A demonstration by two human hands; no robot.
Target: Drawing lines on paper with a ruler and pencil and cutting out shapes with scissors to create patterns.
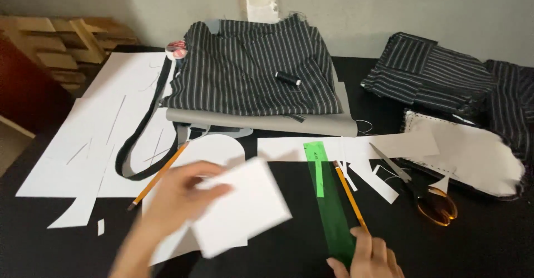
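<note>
A white paper piece [239,208] is grasped by the fingers of the left hand [178,197], blurred, just above the black tabletop [478,244]. The right hand [367,258] rests on the near end of a green ruler [331,200], fingers released, beside a pencil [350,194]. Cut paper scraps [367,175] and scissors [417,186] lie further away, so some cutting appears done. The striped cloth [250,69] behind seems not yet cut.

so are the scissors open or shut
Open: the scissors lie flat on the black table, blades spread apart toward the paper scraps.
</note>
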